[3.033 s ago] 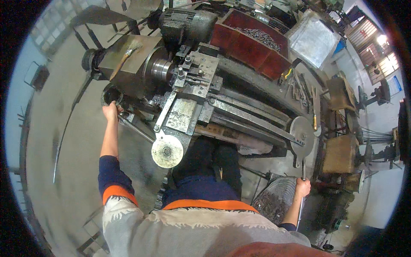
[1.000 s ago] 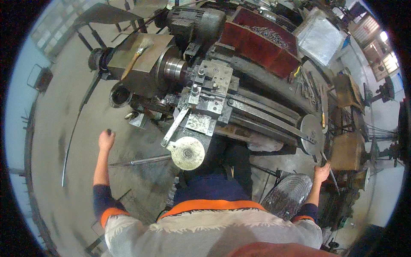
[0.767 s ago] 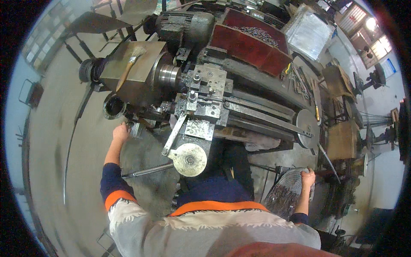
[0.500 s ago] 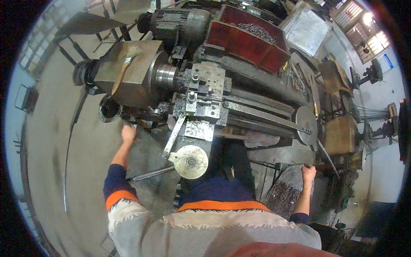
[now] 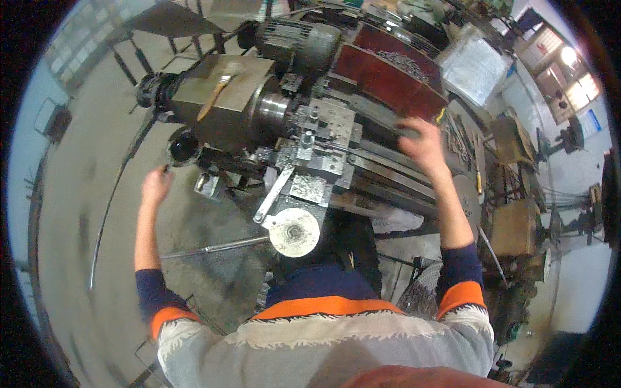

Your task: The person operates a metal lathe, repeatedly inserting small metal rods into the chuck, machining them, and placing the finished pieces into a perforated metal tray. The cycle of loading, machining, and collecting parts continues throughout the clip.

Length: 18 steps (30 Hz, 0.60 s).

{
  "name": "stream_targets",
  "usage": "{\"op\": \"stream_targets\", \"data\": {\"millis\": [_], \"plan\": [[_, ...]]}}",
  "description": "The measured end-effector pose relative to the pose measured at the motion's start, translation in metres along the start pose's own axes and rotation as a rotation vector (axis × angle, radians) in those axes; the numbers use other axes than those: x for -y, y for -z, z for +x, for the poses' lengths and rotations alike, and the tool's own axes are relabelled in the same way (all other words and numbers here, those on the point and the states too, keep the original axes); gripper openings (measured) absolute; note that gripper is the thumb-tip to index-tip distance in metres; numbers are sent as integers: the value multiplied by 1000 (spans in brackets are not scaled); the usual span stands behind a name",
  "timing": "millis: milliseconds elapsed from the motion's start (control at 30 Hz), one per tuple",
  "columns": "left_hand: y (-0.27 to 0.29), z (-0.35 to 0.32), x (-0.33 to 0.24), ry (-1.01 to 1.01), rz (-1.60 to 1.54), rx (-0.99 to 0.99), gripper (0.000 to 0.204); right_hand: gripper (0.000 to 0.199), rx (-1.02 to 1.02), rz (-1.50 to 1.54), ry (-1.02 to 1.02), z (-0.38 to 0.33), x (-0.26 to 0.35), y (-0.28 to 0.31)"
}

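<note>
My left hand [image 5: 155, 185] is closed, low beside the dark round open-ended cup [image 5: 183, 147] at the left of a small lathe. Whether its fingers hold anything is hidden. Over the lathe bed [image 5: 398, 169] hovers my right hand [image 5: 424, 147], fingers curled together and smeared; a dark spot shows between them, too unclear to name. Left of that hand sit the tool post [image 5: 320, 150] and the shiny chuck [image 5: 273, 110]. A flat metal lever [image 5: 275, 194] slants down to a round pale handwheel [image 5: 294, 233] in front of my body.
A wooden-handled brush [image 5: 213, 100] lies on the headstock cover [image 5: 249, 81]. Behind the bed stands a dark red tray [image 5: 381, 81] with small metal pieces. Wrenches [image 5: 458, 132] lie at the right. A mesh basket [image 5: 424, 288] is partly behind my right sleeve. A long rod [image 5: 217, 248] projects left.
My right hand has left the basket of dark parts and swung up and forward over the lathe bed. My left hand has moved left, away from the small metal block. The view has shifted slightly.
</note>
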<state>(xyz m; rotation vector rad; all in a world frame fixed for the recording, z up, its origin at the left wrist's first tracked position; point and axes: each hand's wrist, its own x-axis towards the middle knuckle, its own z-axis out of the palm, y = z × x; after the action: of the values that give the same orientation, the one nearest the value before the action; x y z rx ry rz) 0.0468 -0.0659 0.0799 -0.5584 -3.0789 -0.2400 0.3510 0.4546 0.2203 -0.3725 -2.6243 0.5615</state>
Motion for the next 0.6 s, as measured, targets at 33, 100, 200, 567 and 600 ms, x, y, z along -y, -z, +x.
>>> {"op": "stream_targets", "data": {"millis": [33,100,200,567,600], "plan": [[24,-8,30,7,-21,-157,33,36,9,79,149,25,26,-19],[79,-24,69,182,46,-379,35,36,224,3,185,66,74,-49],[91,-67,175,394,193,-272,47,29,322,-21,296,101,117,-107],[52,-181,0,559,64,-295,47,26,342,-204,233,104,141,-143],[56,-177,4,500,59,-242,45,26,321,-218,247,105,142,-141]]}}
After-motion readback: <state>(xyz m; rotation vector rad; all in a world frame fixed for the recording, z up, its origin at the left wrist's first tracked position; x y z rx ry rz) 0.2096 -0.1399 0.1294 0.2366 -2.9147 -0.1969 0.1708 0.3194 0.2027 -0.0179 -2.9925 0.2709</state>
